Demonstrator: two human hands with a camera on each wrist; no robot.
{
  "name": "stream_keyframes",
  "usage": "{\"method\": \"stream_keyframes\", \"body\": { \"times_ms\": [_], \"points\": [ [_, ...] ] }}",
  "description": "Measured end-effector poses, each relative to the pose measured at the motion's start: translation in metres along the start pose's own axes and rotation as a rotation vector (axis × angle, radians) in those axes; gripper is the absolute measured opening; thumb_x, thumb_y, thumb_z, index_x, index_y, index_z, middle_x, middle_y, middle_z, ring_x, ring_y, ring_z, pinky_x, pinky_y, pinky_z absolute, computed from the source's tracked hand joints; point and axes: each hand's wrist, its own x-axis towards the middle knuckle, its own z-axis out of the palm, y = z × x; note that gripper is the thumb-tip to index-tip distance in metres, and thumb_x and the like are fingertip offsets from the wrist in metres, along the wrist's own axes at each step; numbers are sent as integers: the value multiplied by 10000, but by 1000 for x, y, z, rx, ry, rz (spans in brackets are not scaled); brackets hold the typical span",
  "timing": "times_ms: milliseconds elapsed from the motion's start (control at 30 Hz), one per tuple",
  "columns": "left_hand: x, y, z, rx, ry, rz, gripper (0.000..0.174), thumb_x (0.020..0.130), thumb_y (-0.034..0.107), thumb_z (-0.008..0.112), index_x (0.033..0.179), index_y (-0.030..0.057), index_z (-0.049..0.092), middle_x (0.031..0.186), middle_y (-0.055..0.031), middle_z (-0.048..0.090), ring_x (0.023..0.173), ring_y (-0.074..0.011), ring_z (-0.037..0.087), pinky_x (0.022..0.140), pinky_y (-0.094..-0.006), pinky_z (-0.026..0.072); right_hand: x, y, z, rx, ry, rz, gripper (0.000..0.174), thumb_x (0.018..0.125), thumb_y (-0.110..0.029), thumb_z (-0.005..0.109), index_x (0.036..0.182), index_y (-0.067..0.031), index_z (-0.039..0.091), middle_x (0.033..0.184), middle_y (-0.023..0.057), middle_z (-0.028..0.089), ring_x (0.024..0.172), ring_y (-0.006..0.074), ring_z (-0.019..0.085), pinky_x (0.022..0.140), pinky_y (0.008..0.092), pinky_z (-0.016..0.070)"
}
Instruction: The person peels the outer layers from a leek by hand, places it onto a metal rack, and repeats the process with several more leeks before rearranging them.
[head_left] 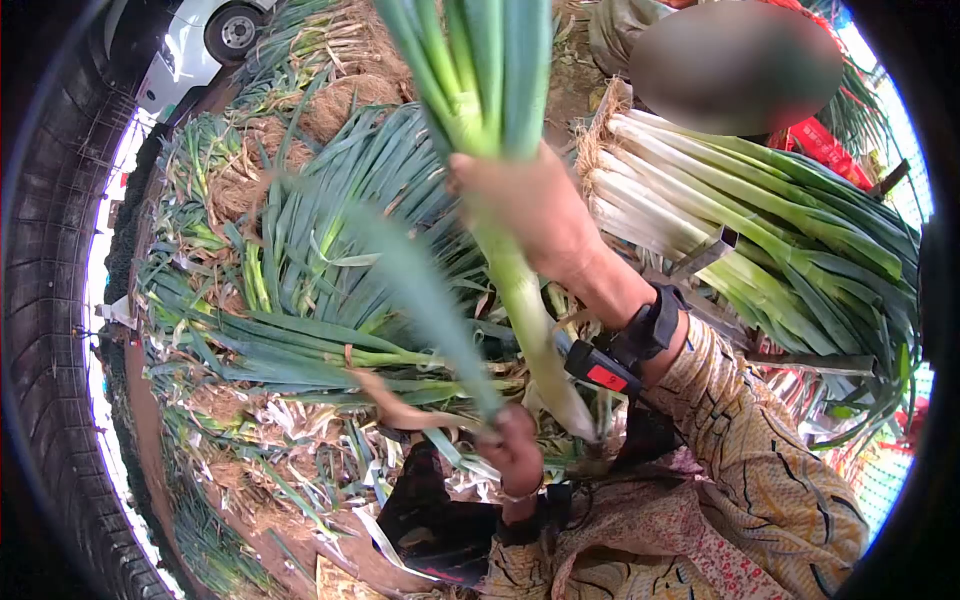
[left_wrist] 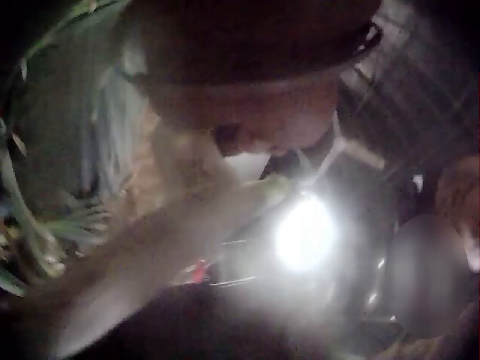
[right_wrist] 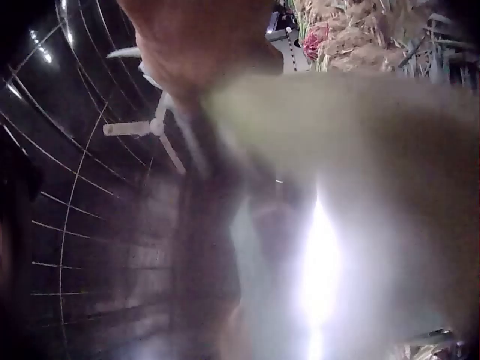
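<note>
In the head view my right hand (head_left: 530, 210) grips a thick leek (head_left: 520, 290), its green leaves rising above the fist and its pale end slanting down right. Below it, my left hand (head_left: 515, 455) has curled fingers around a blurred green leaf strip (head_left: 430, 290); a brownish strip (head_left: 400, 400) also reaches this hand. The left wrist view shows my left hand (left_wrist: 270, 105) at the top and a blurred pale stalk (left_wrist: 150, 247) crossing diagonally. In the right wrist view the blurred leek (right_wrist: 337, 127) extends rightward from my right hand (right_wrist: 210, 45).
Leafy leeks (head_left: 350, 230) with roots lie heaped at left and centre. White-stemmed leeks (head_left: 700, 180) are stacked at right, beside metal bars (head_left: 705, 252). Peeled scraps (head_left: 290, 430) litter the lower left. A white vehicle (head_left: 185, 60) stands at the top left.
</note>
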Motion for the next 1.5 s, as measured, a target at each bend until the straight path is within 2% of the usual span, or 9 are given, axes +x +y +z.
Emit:
{"method": "stream_keyframes", "body": {
  "times_ms": [100,233,333,567,767,933,1133,1400,1500],
  "points": [
    [-25,-138,-70,885,-428,-55,196,864,228,595,936,46,599,669,-68,573,573,-188,537,539,-327,440,11,3,-22,194,-50,28,266,805,-80,675,1034,-66,541,809,16,591,660,105,568,534,253,471],
    [20,-109,-68,723,-633,-366,286,805,214,638,1027,36,599,751,-157,616,685,-322,594,653,-392,467,-5,-18,-20,119,-55,-4,276,834,-78,625,1090,-44,528,919,70,625,726,110,562,565,252,475],
    [56,-15,-26,1210,-376,254,369,743,193,673,1032,-11,566,971,-276,567,932,-431,542,751,-470,446,-6,-22,-18,184,-73,-16,273,853,-64,591,1113,-27,517,971,113,628,756,130,567,590,257,491],
    [125,103,61,655,-232,555,488,781,199,708,1165,-27,508,1045,-150,609,829,-194,615,689,-303,501,-12,-24,-26,282,-199,-83,249,848,-58,597,1084,-11,532,901,97,616,759,155,604,614,271,520],
    [118,83,94,141,-178,188,313,772,109,729,987,-50,566,841,-63,607,704,-71,540,644,-234,448,-10,-18,-29,119,-103,-79,258,846,-81,628,1074,-13,528,921,80,612,778,180,638,619,284,544],
    [100,66,103,583,11,663,168,857,104,635,904,-39,560,850,-60,580,751,-119,539,653,-266,453,-8,-11,-24,-62,-35,-182,340,843,-42,629,1141,-30,467,950,51,580,789,139,606,606,255,531],
    [125,63,78,262,146,437,133,919,101,538,943,-30,535,847,-72,581,728,-118,538,658,-255,453,-10,-16,-23,-115,-284,-50,742,929,-219,523,1464,-172,11,1099,137,531,949,188,551,885,359,459],
    [115,56,76,-214,90,-51,284,935,253,504,1040,-10,491,909,-83,559,747,-150,558,650,-280,477,-12,-13,-11,-135,-334,52,873,779,-131,719,1440,-157,150,1092,126,552,940,190,547,817,304,457],
    [99,62,84,-14,110,170,292,940,235,493,1072,-26,484,979,-107,545,838,-163,530,738,-301,452,-15,0,-12,-94,-300,160,814,772,-149,723,1421,-100,234,1111,114,555,972,192,536,844,289,444]
  ]
}}
